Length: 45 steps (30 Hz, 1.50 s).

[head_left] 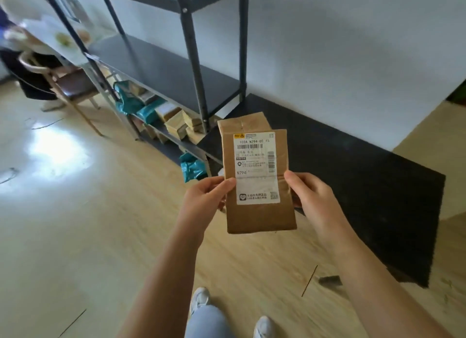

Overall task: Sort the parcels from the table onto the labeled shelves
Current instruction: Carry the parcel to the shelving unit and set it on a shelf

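Note:
I hold a flat brown cardboard parcel (259, 216) upright in front of me, its white shipping label (256, 166) facing me with "N294" printed on it. My left hand (206, 196) grips its left edge, thumb on the label. My right hand (310, 196) grips its right edge. Behind it stands a dark metal shelf unit (191, 50); its upper shelves are bare, and its lower levels hold several brown and teal parcels (161, 113).
A black mat (365, 186) lies on the wooden floor along the white wall. A teal bag (193, 168) sits at the shelf's foot. At the far left are a chair (73, 85), a table and another person. My shoes show at the bottom.

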### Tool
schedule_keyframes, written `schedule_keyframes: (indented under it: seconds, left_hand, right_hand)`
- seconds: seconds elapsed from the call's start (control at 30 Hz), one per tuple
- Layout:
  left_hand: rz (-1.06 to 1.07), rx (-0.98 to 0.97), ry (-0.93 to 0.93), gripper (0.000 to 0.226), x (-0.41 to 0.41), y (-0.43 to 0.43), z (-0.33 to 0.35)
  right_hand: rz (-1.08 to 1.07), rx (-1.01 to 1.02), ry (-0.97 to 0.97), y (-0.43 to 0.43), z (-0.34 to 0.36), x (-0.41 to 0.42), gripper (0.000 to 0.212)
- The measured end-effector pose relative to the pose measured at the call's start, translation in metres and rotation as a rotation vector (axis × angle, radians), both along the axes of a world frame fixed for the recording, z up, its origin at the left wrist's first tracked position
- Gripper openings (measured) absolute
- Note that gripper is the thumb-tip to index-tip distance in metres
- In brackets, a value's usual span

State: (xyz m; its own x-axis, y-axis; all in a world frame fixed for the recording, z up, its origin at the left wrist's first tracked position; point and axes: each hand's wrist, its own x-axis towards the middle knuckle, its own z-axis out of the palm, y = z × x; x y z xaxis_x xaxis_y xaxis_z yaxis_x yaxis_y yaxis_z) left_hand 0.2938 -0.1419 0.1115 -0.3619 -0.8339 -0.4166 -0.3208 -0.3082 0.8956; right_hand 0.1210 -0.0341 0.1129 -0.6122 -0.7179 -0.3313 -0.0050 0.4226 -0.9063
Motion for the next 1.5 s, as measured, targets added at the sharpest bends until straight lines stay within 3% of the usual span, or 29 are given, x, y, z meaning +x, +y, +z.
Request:
schedule_keyframes:
  seconds: [0.27, 0.4, 0.7, 1.1, 1.23, 1.5]
  left_hand:
    - [0.191, 0.007, 0.045, 0.029, 0.127, -0.061, 0.003]
    - [0.291, -0.047, 0.036, 0.026, 0.204, -0.106, 0.004]
    - [0.443, -0.049, 0.024, 0.030, 0.336, -0.198, -0.001]
    - [0.518, -0.051, 0.009, 0.029, 0.366, -0.355, -0.023]
    - [0.542, -0.072, -0.011, 0.032, 0.366, -0.430, -0.017]
    - [0.582, -0.124, 0.036, 0.030, 0.373, -0.560, 0.003]
  right_hand:
    - [0.186, -0.002, -0.027, -0.100, 0.011, 0.107, 0.036]
    - [0.232, -0.023, -0.069, -0.159, 0.007, 0.186, 0.026]
    - [0.338, -0.035, -0.120, -0.273, -0.006, 0.317, 0.032]
    - [0.404, -0.025, -0.109, -0.444, -0.021, 0.345, 0.016]
    - [0.420, -0.036, -0.127, -0.524, -0.016, 0.345, 0.028]
    - [0.499, -0.092, -0.129, -0.667, 0.003, 0.350, 0.032]
